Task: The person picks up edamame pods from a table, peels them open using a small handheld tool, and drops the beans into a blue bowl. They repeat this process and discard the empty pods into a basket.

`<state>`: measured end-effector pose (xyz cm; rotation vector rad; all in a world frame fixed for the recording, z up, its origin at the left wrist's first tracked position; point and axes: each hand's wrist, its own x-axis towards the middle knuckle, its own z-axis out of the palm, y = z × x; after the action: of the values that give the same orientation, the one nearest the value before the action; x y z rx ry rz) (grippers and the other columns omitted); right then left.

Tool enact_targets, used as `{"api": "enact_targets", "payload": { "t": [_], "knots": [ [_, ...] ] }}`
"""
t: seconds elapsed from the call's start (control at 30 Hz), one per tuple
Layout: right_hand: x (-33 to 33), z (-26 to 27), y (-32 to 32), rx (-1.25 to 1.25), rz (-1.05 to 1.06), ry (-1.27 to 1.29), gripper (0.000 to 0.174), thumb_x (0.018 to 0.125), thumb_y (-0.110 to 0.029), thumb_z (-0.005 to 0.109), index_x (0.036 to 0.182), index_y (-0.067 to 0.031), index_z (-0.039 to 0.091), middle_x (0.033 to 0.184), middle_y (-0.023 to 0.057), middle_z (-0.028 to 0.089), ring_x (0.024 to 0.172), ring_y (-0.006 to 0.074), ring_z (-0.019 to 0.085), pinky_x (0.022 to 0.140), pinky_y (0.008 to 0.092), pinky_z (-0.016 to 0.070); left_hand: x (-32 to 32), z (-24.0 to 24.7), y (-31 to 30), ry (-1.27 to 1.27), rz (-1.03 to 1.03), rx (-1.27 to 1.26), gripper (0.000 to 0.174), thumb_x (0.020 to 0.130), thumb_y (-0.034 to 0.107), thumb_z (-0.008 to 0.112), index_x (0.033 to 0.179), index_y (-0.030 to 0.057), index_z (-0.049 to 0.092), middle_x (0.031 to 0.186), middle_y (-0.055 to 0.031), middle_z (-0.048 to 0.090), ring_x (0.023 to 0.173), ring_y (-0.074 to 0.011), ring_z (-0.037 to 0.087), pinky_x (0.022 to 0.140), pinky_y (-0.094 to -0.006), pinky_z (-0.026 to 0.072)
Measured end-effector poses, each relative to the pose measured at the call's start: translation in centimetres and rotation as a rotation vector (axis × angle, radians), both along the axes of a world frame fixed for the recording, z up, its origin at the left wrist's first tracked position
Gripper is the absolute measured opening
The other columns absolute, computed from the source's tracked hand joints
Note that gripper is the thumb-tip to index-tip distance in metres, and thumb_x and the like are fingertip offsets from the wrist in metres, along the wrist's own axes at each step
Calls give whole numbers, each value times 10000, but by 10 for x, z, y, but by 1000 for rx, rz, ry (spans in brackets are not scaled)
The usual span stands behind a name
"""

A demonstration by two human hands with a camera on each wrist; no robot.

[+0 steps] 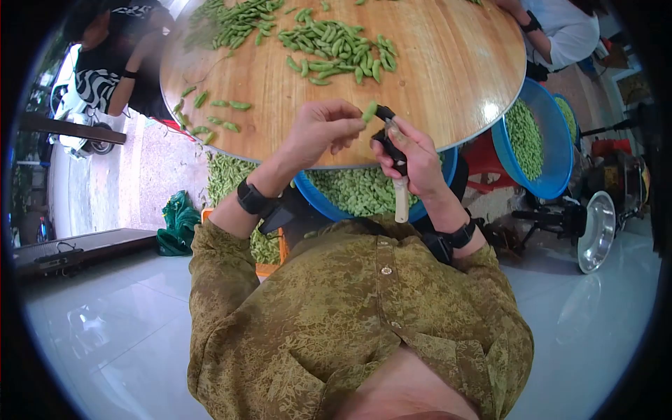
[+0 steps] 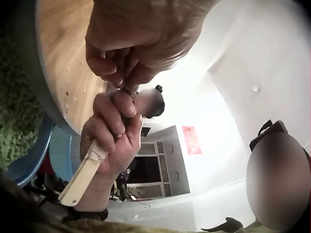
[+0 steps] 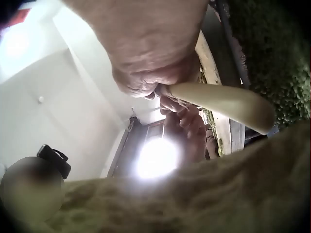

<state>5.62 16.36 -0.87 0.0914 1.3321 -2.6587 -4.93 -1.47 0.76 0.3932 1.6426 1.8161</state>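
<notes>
Over the near edge of the round wooden table (image 1: 448, 105), my left hand (image 1: 325, 131) pinches a green soybean pod (image 1: 369, 112) between thumb and fingers. Close by on its right, my right hand (image 1: 414, 155) grips a tool with a cream handle (image 1: 401, 199) and black parts (image 1: 393, 150); its working end is mostly hidden by my fingers. In the left wrist view the handle (image 2: 80, 177) sticks out below the curled right fingers (image 2: 104, 116), and both hands' fingertips meet. The handle (image 3: 228, 104) also shows in the right wrist view.
A heap of soybean pods (image 1: 336, 49) lies on the table, with several loose pods (image 1: 227, 126) at its left edge. Beneath my hands stands a blue basin (image 1: 308, 187) holding shelled beans. Another blue basin (image 1: 563, 168) stands right. Two other people sit across the table.
</notes>
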Motion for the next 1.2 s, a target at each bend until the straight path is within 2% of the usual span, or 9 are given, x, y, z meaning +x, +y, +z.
{"api": "enact_targets", "payload": {
  "t": [0.27, 0.6, 0.7, 0.87, 1.0, 1.07, 1.1, 1.17, 1.2],
  "knots": [
    [10, -4, -5, -133, 110, 32, 397, 985, -238, 462, 1326, -36, 437, 808, 36, 563, 525, 60, 435, 425, 175, 338, 16, -10, 3, -87, -105, 82, 109, 858, 74, 656, 933, -2, 630, 728, -21, 609, 546, -65, 526, 456, -183, 383],
    [11, 1, -7, 28, 30, 20, 312, 977, -183, 484, 1221, 9, 515, 734, 55, 540, 527, 65, 429, 411, 172, 343, 18, -14, 0, 31, -81, 85, 113, 839, 45, 656, 932, -20, 644, 751, -40, 649, 572, -71, 562, 480, -200, 417],
    [12, 1, -3, -66, 82, -17, 293, 969, -185, 498, 1195, -3, 536, 735, 45, 543, 517, 59, 425, 411, 172, 344, 13, -19, -3, -63, -142, 139, 92, 842, 52, 656, 915, 0, 633, 737, -44, 643, 558, -81, 560, 457, -209, 409],
    [17, -1, 2, -326, 206, -68, 275, 951, -186, 526, 1167, -17, 551, 737, 49, 530, 510, 64, 401, 409, 171, 342, 17, -26, -3, -570, -363, 425, 72, 851, 83, 661, 873, 34, 612, 702, -50, 623, 565, -96, 561, 422, -220, 390],
    [17, -11, 5, -467, 189, -115, 275, 947, -183, 530, 1170, -21, 534, 746, 49, 520, 529, 71, 405, 402, 167, 339, 21, -25, 5, -597, -352, 470, 56, 867, 79, 644, 879, 38, 608, 709, -36, 617, 569, -106, 563, 438, -222, 401],
    [14, -12, 5, -485, 151, -127, 273, 948, -181, 527, 1171, -23, 527, 753, 47, 521, 536, 72, 409, 398, 168, 337, 23, -14, 11, 43, -123, -16, 69, 859, 73, 634, 894, 25, 598, 717, -66, 619, 555, -180, 578, 453, -271, 421],
    [14, -12, 4, -474, 108, -168, 271, 949, -181, 525, 1174, -31, 524, 756, 45, 517, 540, 69, 410, 396, 167, 334, 27, -12, 12, 40, -129, -19, 69, 859, 73, 634, 894, 25, 598, 717, -66, 619, 555, -180, 578, 453, -271, 421],
    [11, -11, 3, -457, 74, -202, 268, 950, -180, 523, 1178, -38, 521, 759, 42, 513, 544, 66, 410, 394, 167, 332, 32, -8, 12, 1080, 30, -174, 129, 818, 69, 667, 915, -2, 619, 714, -107, 606, 583, -198, 597, 489, -290, 451],
    [11, -9, 2, -477, 91, -190, 263, 951, -180, 521, 1176, -43, 523, 759, 39, 509, 545, 62, 408, 395, 165, 333, 34, -5, 12, 1211, 38, -214, 188, 765, 66, 704, 916, -5, 617, 725, -132, 596, 606, -250, 607, 521, -326, 468]
  ]
}}
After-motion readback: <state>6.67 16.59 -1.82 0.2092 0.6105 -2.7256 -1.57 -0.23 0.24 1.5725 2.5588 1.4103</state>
